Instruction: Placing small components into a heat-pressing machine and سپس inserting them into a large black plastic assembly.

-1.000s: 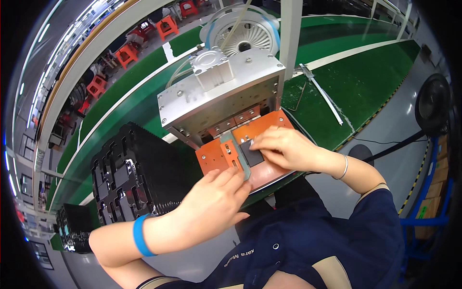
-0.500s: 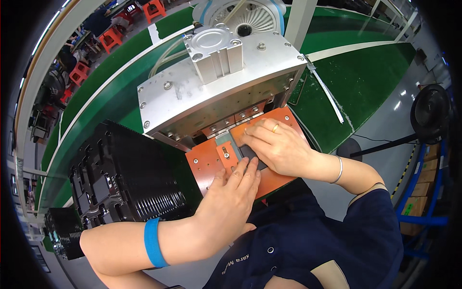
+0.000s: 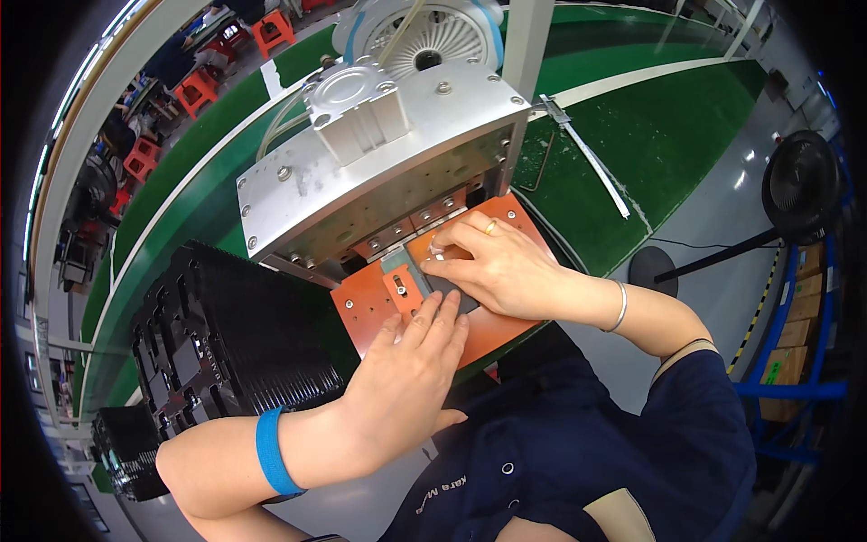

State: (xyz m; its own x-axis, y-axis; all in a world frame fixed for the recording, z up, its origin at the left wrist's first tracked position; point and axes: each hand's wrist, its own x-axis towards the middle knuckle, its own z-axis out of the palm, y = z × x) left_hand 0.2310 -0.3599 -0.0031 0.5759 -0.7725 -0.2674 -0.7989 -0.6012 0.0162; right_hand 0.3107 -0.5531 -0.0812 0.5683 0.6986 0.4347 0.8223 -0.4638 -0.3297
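An orange plate (image 3: 497, 332) lies at the front of a silver metal press (image 3: 424, 117). A flat dark grey piece (image 3: 467, 302) rests on it, partly covered by my hands. My left hand (image 3: 397, 384) is open, its fingertips laid flat on the grey piece beside a small orange block with a screw (image 3: 402, 291). Over the plate's right half, my right hand (image 3: 510, 271) has thumb and fingers pinched near the grey piece's far edge. Something small and pale (image 3: 439, 255) shows at those fingertips, too small to name.
Stacked black plastic trays (image 3: 244, 334) stand left of the press. A caliper-like metal tool (image 3: 591, 163) and a hex key (image 3: 541, 163) lie on the green table (image 3: 668, 135). A white fan (image 3: 429, 41) is behind the press, a black fan (image 3: 804, 190) at right.
The whole scene has shifted slightly left in view. My right fingertips have come up a little and a pale bit shows at them. My left hand stays on the grey piece.
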